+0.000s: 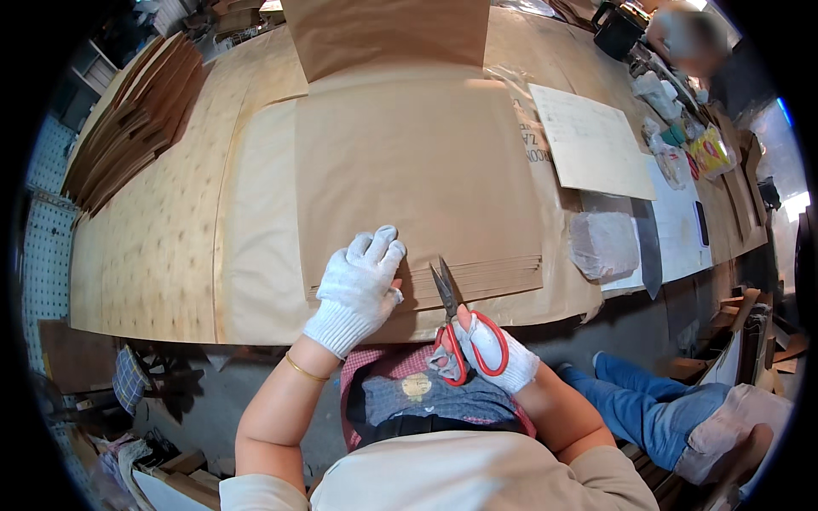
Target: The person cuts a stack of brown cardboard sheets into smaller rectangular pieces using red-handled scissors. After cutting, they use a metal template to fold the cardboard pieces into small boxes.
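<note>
- On the left side of the desk point(145, 247), a fanned pile of brown card sheets point(128, 128) is seen lying well apart from both hands, near the far left edge.
- Nearer the middle, the left hand point(358, 285), gloved in white knit, is laid flat with its fingers spread on the near left corner of the stack of brown paper sheets point(417, 170); nothing is pinched by it, and the stack is only pressed down.
- The stack is placed on a wider sheet of brown paper, its stepped near edge running left to right across the desk, just beyond the person's body.
- Just right of the left hand, the red-handled scissors point(456, 328) are held with their long axis pointing away from the person and slightly left, so that the blades meet the near edge of the stack almost squarely.
- The blade tips are seen touching or just over that edge; whether paper lies between them cannot be told.
- The right hand point(490, 349), also gloved, is closed through the red loops, and it is the nearer hand to the cutting point.
- Farther right, a pale sheet of paper point(588, 140) is set apart from the stack.
</note>
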Action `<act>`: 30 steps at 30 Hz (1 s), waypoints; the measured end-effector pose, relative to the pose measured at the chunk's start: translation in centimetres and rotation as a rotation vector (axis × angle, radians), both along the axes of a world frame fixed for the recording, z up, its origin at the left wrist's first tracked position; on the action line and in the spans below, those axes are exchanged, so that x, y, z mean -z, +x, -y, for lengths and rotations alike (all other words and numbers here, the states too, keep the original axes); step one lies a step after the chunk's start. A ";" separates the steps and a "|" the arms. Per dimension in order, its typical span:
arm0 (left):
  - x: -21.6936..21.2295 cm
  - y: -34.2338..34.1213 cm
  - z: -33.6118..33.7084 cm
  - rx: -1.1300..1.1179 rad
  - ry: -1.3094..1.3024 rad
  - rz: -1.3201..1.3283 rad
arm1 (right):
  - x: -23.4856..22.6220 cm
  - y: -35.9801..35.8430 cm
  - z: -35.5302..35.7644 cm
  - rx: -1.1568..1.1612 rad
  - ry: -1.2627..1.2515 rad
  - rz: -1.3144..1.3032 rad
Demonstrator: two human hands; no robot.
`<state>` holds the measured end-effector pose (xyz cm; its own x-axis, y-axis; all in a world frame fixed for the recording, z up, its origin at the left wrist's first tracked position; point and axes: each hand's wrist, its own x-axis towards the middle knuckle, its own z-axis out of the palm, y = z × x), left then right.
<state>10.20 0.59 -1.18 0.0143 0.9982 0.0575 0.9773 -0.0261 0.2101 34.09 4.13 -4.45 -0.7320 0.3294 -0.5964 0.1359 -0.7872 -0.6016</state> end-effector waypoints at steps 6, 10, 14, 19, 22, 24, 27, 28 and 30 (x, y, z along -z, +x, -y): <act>1.5 0.5 -0.9 -0.046 0.119 -0.010 | -1.3 -0.7 -0.3 -0.057 0.271 0.031; 2.5 0.3 -0.9 -0.066 0.192 -0.053 | -0.6 0.9 -0.9 -0.532 0.705 0.472; 1.4 0.5 -0.8 -0.038 0.188 -0.051 | 0.4 2.8 -0.6 -0.158 0.292 0.217; 1.2 0.5 -0.7 -0.035 0.149 -0.021 | 0.1 1.1 -0.9 0.023 0.078 0.008; 0.8 0.8 -0.9 -0.045 0.145 -0.018 | 1.2 0.7 -1.4 -0.022 0.117 -0.010; 1.0 1.1 -1.2 -0.055 0.148 -0.031 | 0.3 0.3 -1.1 0.012 0.137 0.082; 1.9 1.0 -1.3 -0.087 0.130 -0.084 | -1.5 0.7 -1.9 -0.445 0.416 0.490; 1.9 0.8 -1.3 -0.087 0.130 -0.085 | 0.5 1.1 -1.7 -0.675 1.032 0.603; 1.8 0.6 -1.2 -0.083 0.132 -0.069 | 3.2 3.3 -1.4 -0.417 0.855 0.564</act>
